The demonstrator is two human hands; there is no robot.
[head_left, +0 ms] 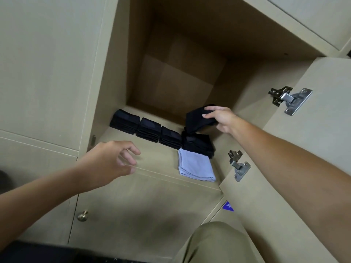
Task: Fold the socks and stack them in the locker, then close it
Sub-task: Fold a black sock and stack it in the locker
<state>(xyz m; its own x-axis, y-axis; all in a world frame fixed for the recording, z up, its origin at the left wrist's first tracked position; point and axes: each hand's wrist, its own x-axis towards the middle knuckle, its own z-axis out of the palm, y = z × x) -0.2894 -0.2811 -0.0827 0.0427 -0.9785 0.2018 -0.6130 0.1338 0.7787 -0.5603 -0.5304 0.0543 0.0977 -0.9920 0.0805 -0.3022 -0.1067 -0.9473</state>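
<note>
**Sock Placement in Open Locker**

Head view: A folded black sock [199, 118] is gripped by the right hand [221, 118] above the rightmost of four black sock stacks [163, 134] on the locker [117, 82] floor. A light-blue folded pair [196, 166] is positioned in front. The left hand [112, 162] is held empty, fingers loosely curled. The door [303, 149] is swung open.

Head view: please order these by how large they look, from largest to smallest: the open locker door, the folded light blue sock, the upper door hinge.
1. open locker door
2. folded light blue sock
3. upper door hinge, though it looks near the sock in size
</note>
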